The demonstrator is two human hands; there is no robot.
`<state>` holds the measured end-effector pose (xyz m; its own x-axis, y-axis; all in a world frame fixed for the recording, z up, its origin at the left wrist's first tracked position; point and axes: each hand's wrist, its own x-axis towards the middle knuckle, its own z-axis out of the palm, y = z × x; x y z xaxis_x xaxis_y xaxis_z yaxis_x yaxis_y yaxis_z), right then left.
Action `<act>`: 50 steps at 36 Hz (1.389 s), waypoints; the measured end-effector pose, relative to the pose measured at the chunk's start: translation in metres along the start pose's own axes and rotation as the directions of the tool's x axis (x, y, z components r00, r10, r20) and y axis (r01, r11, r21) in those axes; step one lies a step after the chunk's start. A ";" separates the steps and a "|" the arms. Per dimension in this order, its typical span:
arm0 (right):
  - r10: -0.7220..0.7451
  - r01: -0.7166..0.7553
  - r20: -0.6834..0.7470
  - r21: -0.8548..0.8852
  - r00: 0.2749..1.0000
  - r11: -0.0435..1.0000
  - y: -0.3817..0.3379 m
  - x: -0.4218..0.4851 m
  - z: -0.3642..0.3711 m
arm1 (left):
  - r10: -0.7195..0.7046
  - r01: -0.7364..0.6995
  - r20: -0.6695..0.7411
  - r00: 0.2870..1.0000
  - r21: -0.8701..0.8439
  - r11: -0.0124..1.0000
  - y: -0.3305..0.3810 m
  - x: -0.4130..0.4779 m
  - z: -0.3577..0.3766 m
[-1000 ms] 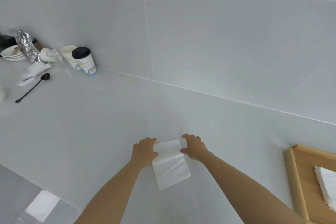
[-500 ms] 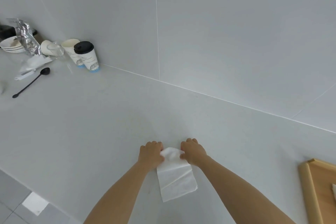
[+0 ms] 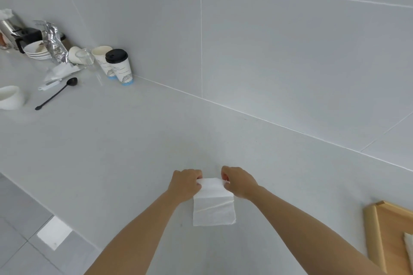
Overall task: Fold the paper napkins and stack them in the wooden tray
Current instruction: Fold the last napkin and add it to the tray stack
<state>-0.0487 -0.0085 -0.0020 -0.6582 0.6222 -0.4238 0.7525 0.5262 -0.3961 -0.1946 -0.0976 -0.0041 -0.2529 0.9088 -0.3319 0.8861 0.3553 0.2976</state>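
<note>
I am folding one paper napkin [image 3: 213, 204] on the grey counter [image 3: 134, 152], and I judge this to be the middle of a fold: I am pinching its far edge at both corners and lifting that edge off the surface. My left hand [image 3: 185, 184] is closing thumb and fingers on the far left corner; my right hand [image 3: 240, 182] is doing the same on the far right corner. Both hands are curled nearly shut, with only the thin paper between the fingertips.

The next move, as I see it, is calling for me to carry this edge toward me and lay it flush on the near edge, keeping both corners level so the fold is not running crooked, then to press the crease flat.

The napkin is white, thin and soft, lying directly in front of me with its near half flat on the counter. A slanting crease is crossing its middle. The wooden tray [image 3: 372, 236] is sitting well apart at my right, and a bit of white paper [image 3: 409, 245] is showing inside it at the picture's edge.
</note>
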 end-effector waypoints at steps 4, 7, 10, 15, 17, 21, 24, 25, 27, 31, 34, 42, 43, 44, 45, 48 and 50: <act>-0.014 0.013 0.098 0.013 0.995 1.000 0.004 -0.013 0.007 | 0.029 -0.024 0.117 0.993 -0.037 0.999 0.002 -0.021 0.001; -0.033 0.035 0.194 -0.009 0.980 0.999 0.003 -0.021 0.013 | 0.039 -0.025 0.195 0.980 -0.074 0.997 0.002 -0.032 0.006; -0.044 0.054 0.322 -0.025 0.946 0.998 0.002 -0.027 0.017 | 0.013 0.016 0.276 0.961 -0.104 0.994 0.002 -0.038 0.011; -0.006 0.004 0.326 0.005 0.945 1.000 0.003 -0.031 0.015 | -0.076 0.094 0.312 0.947 -0.042 0.995 0.005 -0.039 0.015; 0.017 -0.019 0.233 0.006 0.972 1.000 0.003 -0.030 0.014 | -0.087 0.101 0.235 0.968 -0.047 0.994 0.003 -0.036 0.016; 0.054 -0.056 0.064 0.027 0.997 0.998 0.003 -0.028 0.019 | -0.109 0.107 0.134 0.985 0.023 0.994 0.001 -0.031 0.024; 0.084 -0.085 0.046 0.022 0.995 0.996 0.002 -0.027 0.027 | -0.127 0.118 0.151 0.980 0.070 0.991 0.004 -0.027 0.032; 0.092 -0.092 0.048 0.009 0.995 0.996 0.002 -0.027 0.030 | -0.131 0.120 0.156 0.979 0.081 0.990 0.006 -0.027 0.034; 0.101 -0.100 0.057 -0.018 0.993 0.995 0.002 -0.026 0.035 | -0.143 0.131 0.155 0.978 0.086 0.988 0.008 -0.025 0.037; 0.118 -0.115 0.086 -0.048 0.989 0.992 0.002 -0.023 0.041 | -0.167 0.155 0.153 0.974 0.086 0.984 0.009 -0.019 0.041; 0.141 -0.138 0.081 -0.049 0.987 0.989 0.003 -0.022 0.043 | -0.176 0.160 0.165 0.971 0.106 0.981 0.009 -0.017 0.043; 0.214 -0.224 0.069 0.212 0.974 0.951 0.013 -0.023 0.037 | -0.182 0.192 0.117 0.976 -0.071 0.979 0.019 -0.019 0.032; 0.219 -0.227 0.058 0.263 0.974 0.938 0.015 -0.024 0.034 | -0.177 0.188 0.100 0.979 -0.110 0.976 0.021 -0.018 0.031; 0.226 -0.227 0.040 0.315 0.973 0.921 0.018 -0.026 0.030 | -0.171 0.181 0.080 0.982 -0.152 0.972 0.023 -0.018 0.029; 0.239 -0.228 0.018 0.375 0.971 0.899 0.021 -0.028 0.026 | -0.177 0.188 0.068 0.982 -0.212 0.959 0.026 -0.016 0.028; 0.296 -0.235 -0.034 0.526 0.955 0.817 0.030 -0.036 0.014 | -0.183 0.183 0.035 0.983 -0.371 0.911 0.039 -0.012 0.021; 0.322 -0.222 -0.064 0.596 0.945 0.772 0.038 -0.043 0.005 | -0.166 0.156 0.014 0.986 -0.436 0.886 0.052 -0.010 0.015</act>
<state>0.0080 -0.0176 -0.0031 -0.3782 0.7942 -0.4756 0.7132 -0.0775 -0.6967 -0.1402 -0.0917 0.0015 -0.3911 0.8340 -0.3893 0.5765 0.5517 0.6027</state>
